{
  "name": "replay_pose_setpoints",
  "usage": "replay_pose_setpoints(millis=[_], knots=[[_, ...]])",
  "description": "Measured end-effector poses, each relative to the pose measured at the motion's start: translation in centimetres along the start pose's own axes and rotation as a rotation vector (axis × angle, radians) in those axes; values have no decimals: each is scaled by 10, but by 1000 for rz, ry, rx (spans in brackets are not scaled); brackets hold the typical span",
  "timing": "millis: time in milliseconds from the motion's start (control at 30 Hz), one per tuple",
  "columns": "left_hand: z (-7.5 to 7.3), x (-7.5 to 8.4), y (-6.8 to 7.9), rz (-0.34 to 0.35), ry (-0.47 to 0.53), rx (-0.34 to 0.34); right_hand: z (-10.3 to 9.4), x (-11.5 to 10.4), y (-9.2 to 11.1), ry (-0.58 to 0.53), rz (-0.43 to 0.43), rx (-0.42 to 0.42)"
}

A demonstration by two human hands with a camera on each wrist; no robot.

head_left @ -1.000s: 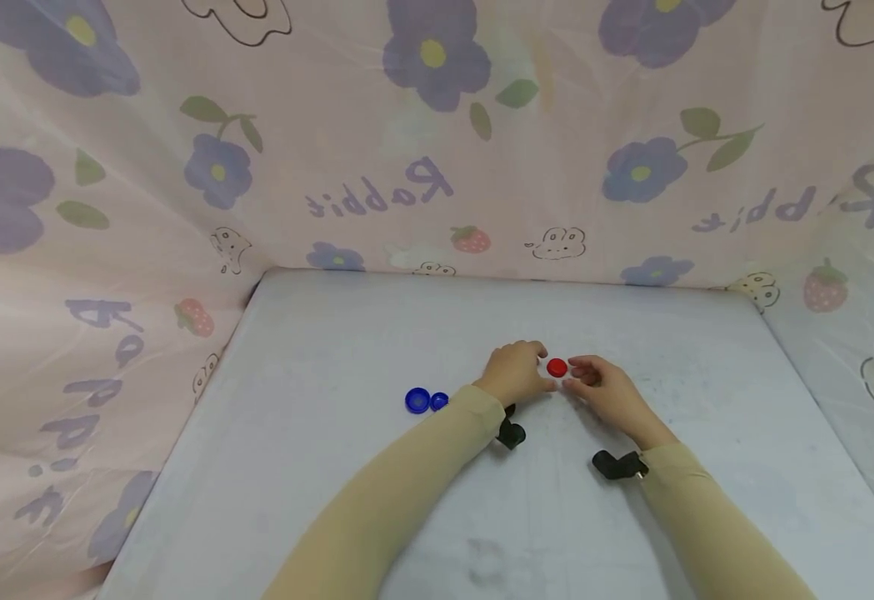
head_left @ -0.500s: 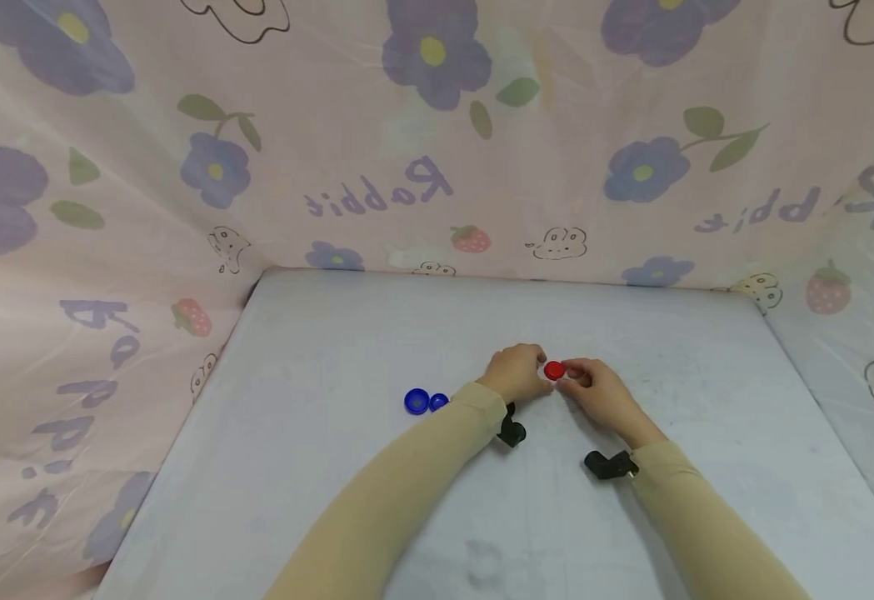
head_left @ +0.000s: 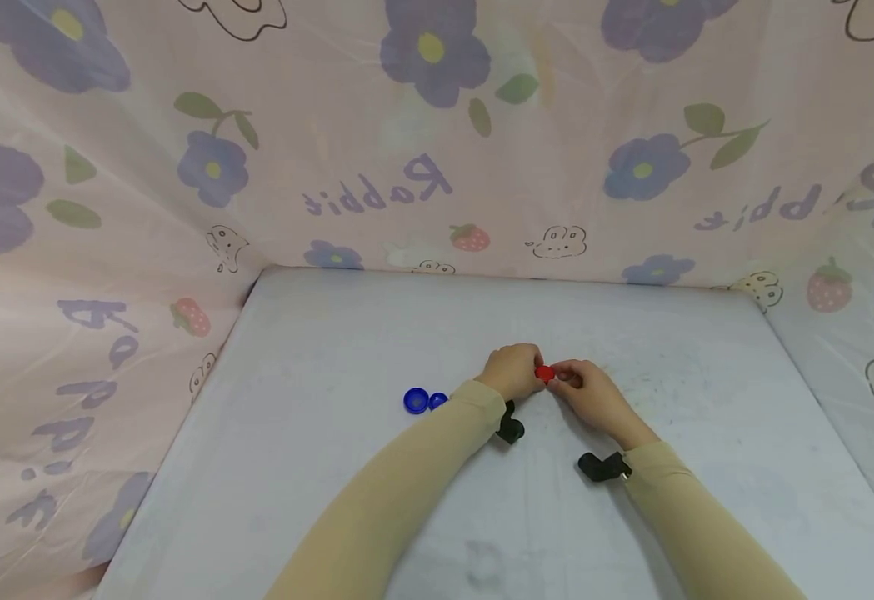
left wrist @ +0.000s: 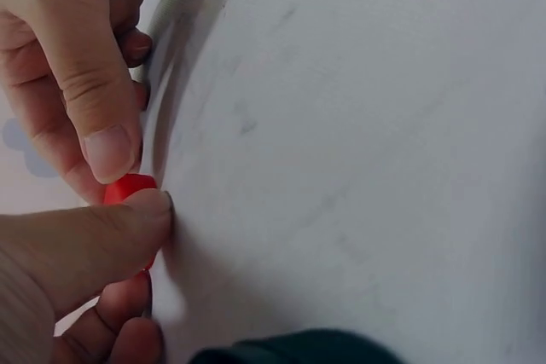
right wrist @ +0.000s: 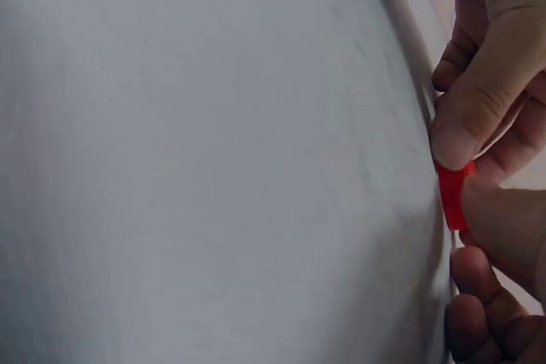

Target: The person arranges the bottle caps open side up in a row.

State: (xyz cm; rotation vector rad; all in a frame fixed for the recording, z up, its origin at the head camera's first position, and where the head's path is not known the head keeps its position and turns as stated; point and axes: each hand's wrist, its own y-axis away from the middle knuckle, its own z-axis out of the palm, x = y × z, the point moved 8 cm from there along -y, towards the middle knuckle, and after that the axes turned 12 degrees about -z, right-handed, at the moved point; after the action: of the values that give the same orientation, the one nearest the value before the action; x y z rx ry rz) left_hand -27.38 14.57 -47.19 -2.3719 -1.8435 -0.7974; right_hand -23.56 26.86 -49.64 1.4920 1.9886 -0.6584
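A small red round cap (head_left: pixel 545 374) is between my two hands, right of the middle of the table. My left hand (head_left: pixel 513 371) pinches its left side, and my right hand (head_left: pixel 592 393) pinches the opposite side. The left wrist view shows the red cap (left wrist: pixel 130 185) mostly covered, the left thumb (left wrist: pixel 111 232) below and the right thumb (left wrist: pixel 94 112) above. From the right wrist, a narrow strip of the cap (right wrist: pixel 451 198) shows between both thumbs.
Left of my left forearm lie a larger blue round cap (head_left: pixel 407 402) and a smaller blue one (head_left: pixel 432 404), partly hidden by the sleeve. Black wrist cameras (head_left: pixel 511 429) stick out below both wrists. A floral cloth (head_left: pixel 377 125) rises behind the white table (head_left: pixel 317 492).
My right hand has moved left, bringing the red cap to my left hand, whose fingers now pinch it too. The blue caps have not moved.
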Motion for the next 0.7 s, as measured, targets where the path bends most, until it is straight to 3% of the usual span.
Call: replay_pose_setpoints(millis=[233,500,700], knots=[[1,1,-2,44,-11,-9,0,-3,1,-20,-17,24],[6,-2,-6,18,9,-60,4,-4,0,-42,13,9],[6,3,-7,116,-108,-17,3,-4,3,-106,53,-16]])
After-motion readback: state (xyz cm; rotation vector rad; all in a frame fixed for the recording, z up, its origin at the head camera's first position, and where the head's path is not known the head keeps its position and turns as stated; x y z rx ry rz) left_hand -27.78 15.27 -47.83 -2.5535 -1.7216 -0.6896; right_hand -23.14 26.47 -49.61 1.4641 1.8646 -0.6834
